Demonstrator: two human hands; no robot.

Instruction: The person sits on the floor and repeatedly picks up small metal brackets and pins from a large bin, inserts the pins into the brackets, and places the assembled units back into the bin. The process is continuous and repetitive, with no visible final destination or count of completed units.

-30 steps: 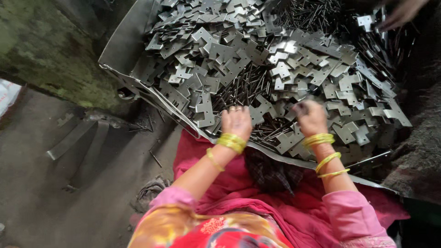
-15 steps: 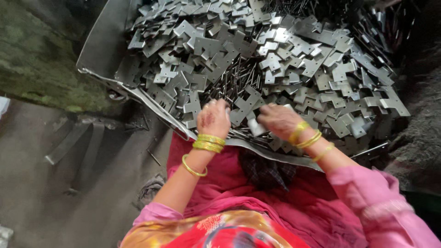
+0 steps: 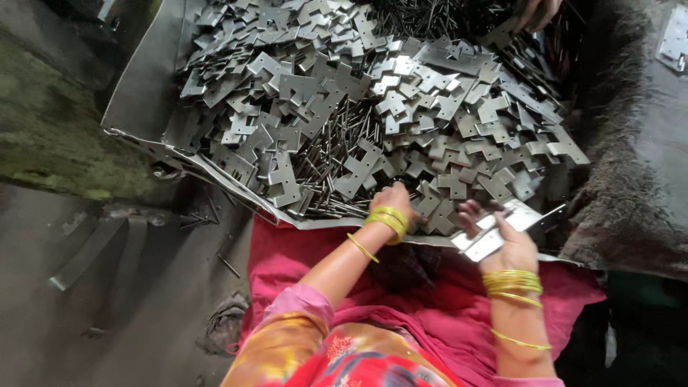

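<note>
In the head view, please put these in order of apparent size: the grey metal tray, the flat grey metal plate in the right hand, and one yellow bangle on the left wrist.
1. Grey metal tray, far the largest.
2. Flat grey metal plate held in the right hand.
3. Yellow bangle on the left wrist, a thin ring; nearer the camera, so only slightly unsure.

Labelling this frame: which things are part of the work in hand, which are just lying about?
In hand:
- right hand holding flat metal plates
- left hand on the plate pile
- thin metal pins
- sheet-metal tray

Lying about:
- metal strips on the floor
- another person's hand
</note>
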